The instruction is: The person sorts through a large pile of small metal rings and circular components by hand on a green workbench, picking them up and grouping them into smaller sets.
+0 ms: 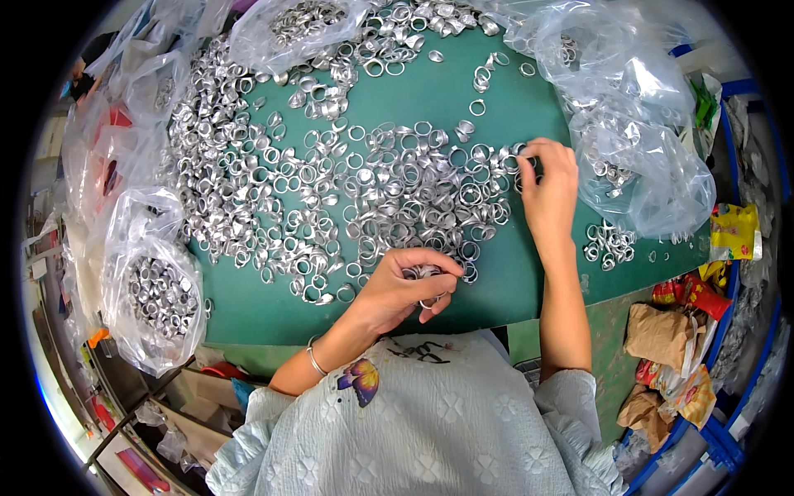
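Observation:
Many silver metal rings (422, 186) lie loose in a wide spread over the green tabletop (504, 285). My left hand (393, 289) is curled at the near edge of the spread, with several rings (423, 271) gathered in its closed fingers. Thumb and forefinger of that hand meet close to a ring on the table. At the right end of the spread, my right hand (550, 186) has its fingers bent round a ring (529, 168), partly hidden by them. A bangle circles my left wrist.
Clear plastic bags holding rings stand at the left (157, 289), the back (302, 29) and the right (628, 149). A denser heap of rings (215, 157) covers the table's left side. One small pile (609, 245) sits right of my right forearm. Paper packages (662, 335) and blue shelving are beyond the right edge.

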A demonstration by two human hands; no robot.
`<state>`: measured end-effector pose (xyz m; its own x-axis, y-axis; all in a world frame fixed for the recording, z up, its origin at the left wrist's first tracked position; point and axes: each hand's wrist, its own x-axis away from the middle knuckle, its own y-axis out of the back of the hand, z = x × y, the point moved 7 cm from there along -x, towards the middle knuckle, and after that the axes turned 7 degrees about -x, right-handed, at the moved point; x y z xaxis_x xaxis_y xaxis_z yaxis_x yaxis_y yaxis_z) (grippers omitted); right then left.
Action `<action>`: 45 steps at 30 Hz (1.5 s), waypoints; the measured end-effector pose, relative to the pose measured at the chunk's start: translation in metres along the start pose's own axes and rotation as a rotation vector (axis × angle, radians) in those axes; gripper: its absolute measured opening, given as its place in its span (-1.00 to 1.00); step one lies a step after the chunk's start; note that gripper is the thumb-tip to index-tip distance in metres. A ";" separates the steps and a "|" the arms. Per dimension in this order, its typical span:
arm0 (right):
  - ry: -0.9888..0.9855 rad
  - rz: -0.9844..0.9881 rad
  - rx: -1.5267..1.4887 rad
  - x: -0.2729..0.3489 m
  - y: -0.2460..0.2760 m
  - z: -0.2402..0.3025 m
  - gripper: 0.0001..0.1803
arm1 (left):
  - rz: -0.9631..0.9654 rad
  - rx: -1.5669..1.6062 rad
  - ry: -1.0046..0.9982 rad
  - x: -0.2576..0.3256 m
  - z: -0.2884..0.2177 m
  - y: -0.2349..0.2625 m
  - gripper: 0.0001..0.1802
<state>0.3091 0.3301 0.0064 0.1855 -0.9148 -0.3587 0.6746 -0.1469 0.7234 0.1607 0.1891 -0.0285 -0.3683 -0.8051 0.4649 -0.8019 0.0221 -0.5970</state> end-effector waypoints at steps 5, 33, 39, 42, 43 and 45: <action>-0.262 -0.043 -0.390 0.022 0.013 0.002 -0.87 | -0.122 -0.105 -0.058 0.002 -0.008 0.004 -0.84; 0.145 0.094 0.020 -0.023 -0.007 0.023 -0.84 | -0.137 -0.169 -0.030 0.012 -0.005 0.010 -0.91; 0.196 0.137 0.062 -0.026 -0.022 0.024 -0.90 | -0.179 -0.263 -0.110 0.008 -0.013 0.003 -0.84; 0.115 0.108 0.015 -0.016 -0.017 0.018 -0.89 | -0.220 -0.328 -0.142 0.007 -0.013 0.009 -0.82; 0.153 0.086 -0.060 -0.018 -0.017 0.020 -0.86 | -0.233 -0.350 -0.153 0.007 -0.013 0.010 -0.84; 0.236 0.165 0.015 -0.023 -0.023 0.026 -0.85 | -0.273 -0.440 -0.160 0.007 -0.014 0.009 -0.87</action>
<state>0.2705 0.3449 0.0136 0.4541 -0.8145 -0.3611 0.6109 -0.0104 0.7916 0.1444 0.1921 -0.0218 -0.0702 -0.8956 0.4392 -0.9923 0.0177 -0.1225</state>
